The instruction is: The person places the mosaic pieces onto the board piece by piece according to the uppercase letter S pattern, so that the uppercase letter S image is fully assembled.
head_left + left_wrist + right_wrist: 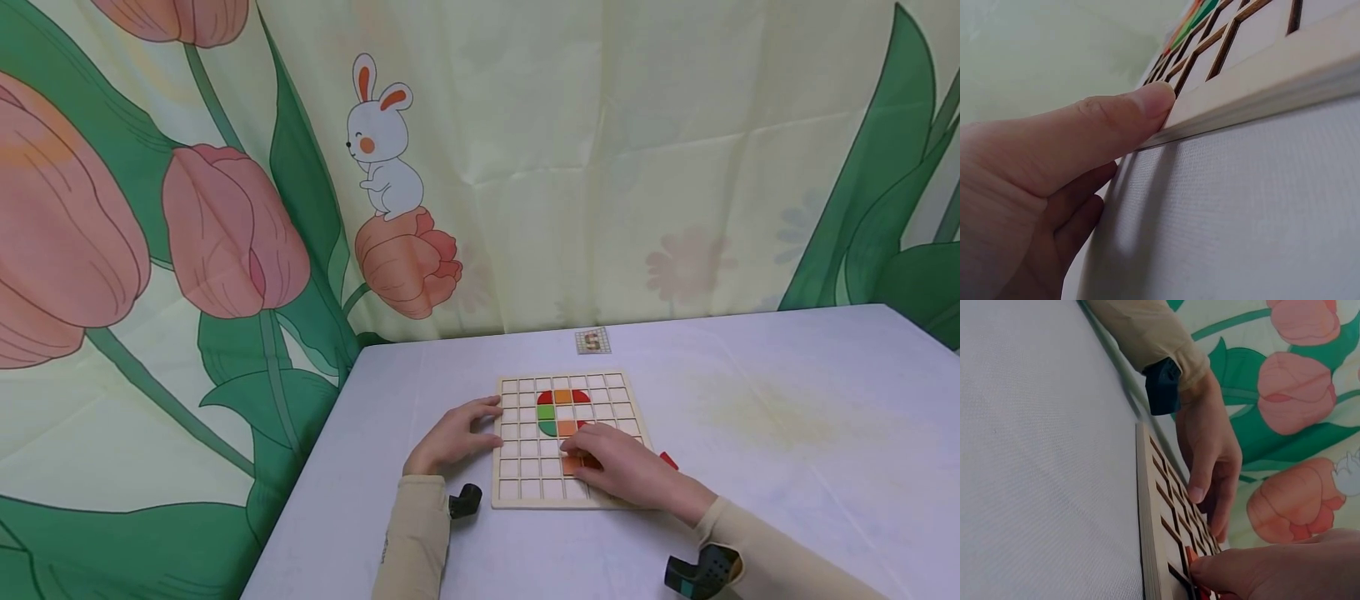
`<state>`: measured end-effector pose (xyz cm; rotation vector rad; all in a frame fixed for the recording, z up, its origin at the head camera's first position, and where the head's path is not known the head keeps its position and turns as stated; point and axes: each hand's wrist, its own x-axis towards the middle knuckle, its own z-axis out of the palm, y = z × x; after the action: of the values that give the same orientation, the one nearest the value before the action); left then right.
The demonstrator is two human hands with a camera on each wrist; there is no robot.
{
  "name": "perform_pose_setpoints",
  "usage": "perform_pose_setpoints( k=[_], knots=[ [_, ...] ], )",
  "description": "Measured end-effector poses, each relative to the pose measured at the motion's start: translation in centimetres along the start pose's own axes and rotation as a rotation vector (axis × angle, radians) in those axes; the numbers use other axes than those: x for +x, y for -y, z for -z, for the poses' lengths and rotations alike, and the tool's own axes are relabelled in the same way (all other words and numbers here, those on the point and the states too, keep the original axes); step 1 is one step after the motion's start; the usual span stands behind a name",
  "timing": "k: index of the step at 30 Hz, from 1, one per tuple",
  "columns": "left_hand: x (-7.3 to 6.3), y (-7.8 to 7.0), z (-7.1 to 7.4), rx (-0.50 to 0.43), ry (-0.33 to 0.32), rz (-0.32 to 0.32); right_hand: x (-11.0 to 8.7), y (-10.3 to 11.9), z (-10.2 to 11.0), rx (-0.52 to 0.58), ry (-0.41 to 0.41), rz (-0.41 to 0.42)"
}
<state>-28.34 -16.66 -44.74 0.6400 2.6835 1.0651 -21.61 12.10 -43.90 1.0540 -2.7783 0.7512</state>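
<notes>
A wooden grid board [497,492] lies on the white table. Red, orange and green tiles sit in some of its cells, including a green square tile [545,412] and an orange tile [562,397]. My left hand [453,435] rests at the board's left edge; its thumb touches the frame in the left wrist view. Over the board's lower right part, my right hand [626,463] pinches an orange tile [572,466] between thumb and fingers. That tile shows tilted in the right wrist view, with red beside it. The right hand hides several cells.
A loose red piece [668,460] lies just right of the board, partly behind the right hand. A small patterned card [592,340] is near the table's back edge. Behind the table hangs a printed curtain [540,167] with tulips and a rabbit.
</notes>
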Motion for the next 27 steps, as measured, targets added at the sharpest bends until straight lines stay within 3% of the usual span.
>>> perform_pose_setpoints(
  k=[27],
  knots=[
    [0.18,-0.2,-0.25,-0.021,-0.02,0.013,-0.23,0.0,-0.21,0.012,-0.04,-0.02]
  ],
)
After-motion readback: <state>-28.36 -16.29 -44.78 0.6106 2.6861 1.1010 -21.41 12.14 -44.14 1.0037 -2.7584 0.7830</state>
